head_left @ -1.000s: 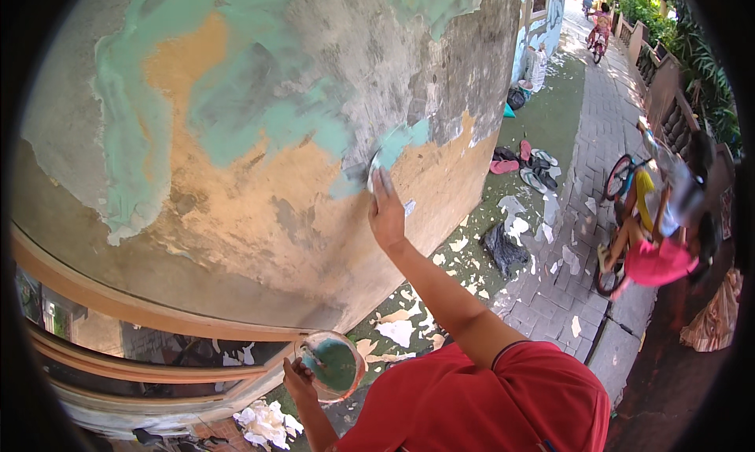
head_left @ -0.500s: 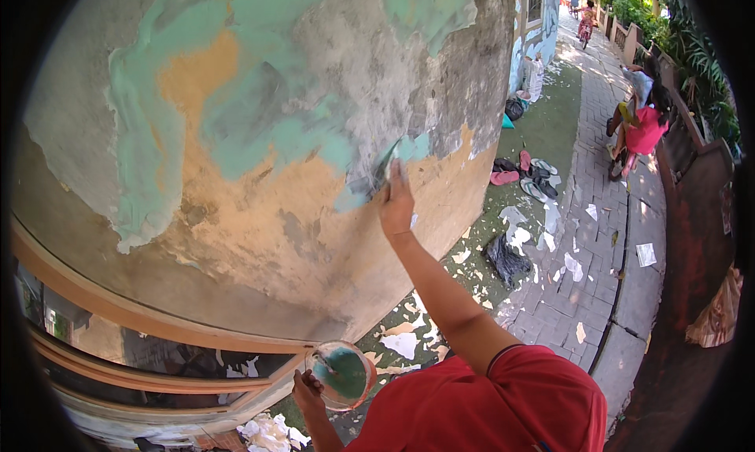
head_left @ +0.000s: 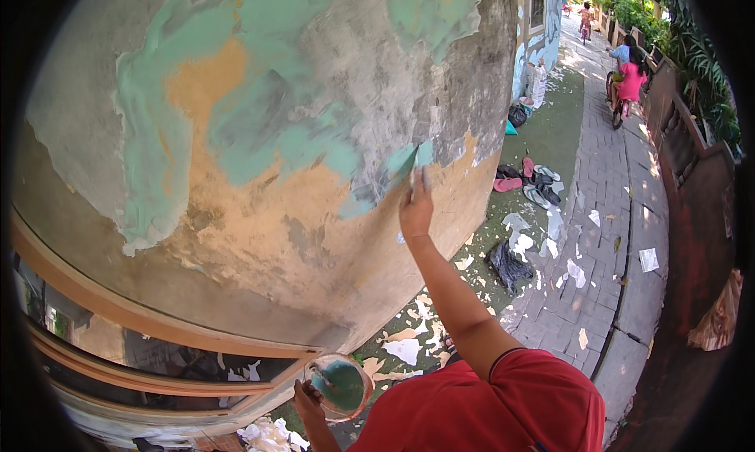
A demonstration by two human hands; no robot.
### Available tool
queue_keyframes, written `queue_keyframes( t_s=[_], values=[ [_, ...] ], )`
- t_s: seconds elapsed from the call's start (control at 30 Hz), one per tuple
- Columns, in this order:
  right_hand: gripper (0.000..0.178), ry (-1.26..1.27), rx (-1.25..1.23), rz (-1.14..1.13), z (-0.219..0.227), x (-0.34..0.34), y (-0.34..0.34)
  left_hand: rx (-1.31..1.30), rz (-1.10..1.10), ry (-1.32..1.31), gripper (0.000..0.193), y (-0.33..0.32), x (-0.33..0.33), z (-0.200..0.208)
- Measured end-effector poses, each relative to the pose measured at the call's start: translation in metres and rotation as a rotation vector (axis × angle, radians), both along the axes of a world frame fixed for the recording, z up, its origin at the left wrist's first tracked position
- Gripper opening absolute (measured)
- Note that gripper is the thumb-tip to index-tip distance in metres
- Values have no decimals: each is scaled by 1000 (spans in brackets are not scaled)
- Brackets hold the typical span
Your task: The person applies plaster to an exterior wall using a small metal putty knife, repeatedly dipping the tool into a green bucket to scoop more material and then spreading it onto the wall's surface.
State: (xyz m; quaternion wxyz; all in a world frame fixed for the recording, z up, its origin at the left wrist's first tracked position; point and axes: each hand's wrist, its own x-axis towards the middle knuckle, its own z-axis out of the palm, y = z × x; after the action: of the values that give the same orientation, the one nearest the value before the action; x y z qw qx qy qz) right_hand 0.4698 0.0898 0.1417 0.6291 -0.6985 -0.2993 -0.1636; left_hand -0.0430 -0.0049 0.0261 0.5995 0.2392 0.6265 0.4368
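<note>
My right hand (head_left: 416, 211) is closed round the handle of a putty knife (head_left: 415, 162), its blade against the wall (head_left: 275, 224). Mint-green filler (head_left: 322, 147) is smeared in uneven patches over the bare grey and orange-tan surface, with a fresh strip by the blade. Low on the left, my left hand (head_left: 309, 402) grips the side of a round bucket (head_left: 364, 401). Green filler (head_left: 344, 380) lies inside the bucket, and something pale, perhaps a tool, rests in it.
Below the bucket's left runs a window frame (head_left: 181, 334). Paint flakes (head_left: 403, 350) litter the green ground, with a black plastic bag (head_left: 510, 265) and several sandals (head_left: 541, 186) beyond. People on a bicycle (head_left: 618, 110) are on the paved path (head_left: 586, 295) at right.
My right hand and the putty knife have shifted slightly right along the wall. The people on the bicycle have moved farther up the path. My left hand still holds the bucket.
</note>
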Motion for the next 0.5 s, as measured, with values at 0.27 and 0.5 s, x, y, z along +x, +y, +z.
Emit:
queue_keyframes(
  t_s=[0.27, 0.5],
  values=[
    [47, -77, 2, 262, 6, -96, -39, -45, 57, 5, 41, 4, -7, -5],
    [45, -123, 17, -95, 34, 11, -23, -36, 28, -17, 40, -2, -3, -11]
  ],
)
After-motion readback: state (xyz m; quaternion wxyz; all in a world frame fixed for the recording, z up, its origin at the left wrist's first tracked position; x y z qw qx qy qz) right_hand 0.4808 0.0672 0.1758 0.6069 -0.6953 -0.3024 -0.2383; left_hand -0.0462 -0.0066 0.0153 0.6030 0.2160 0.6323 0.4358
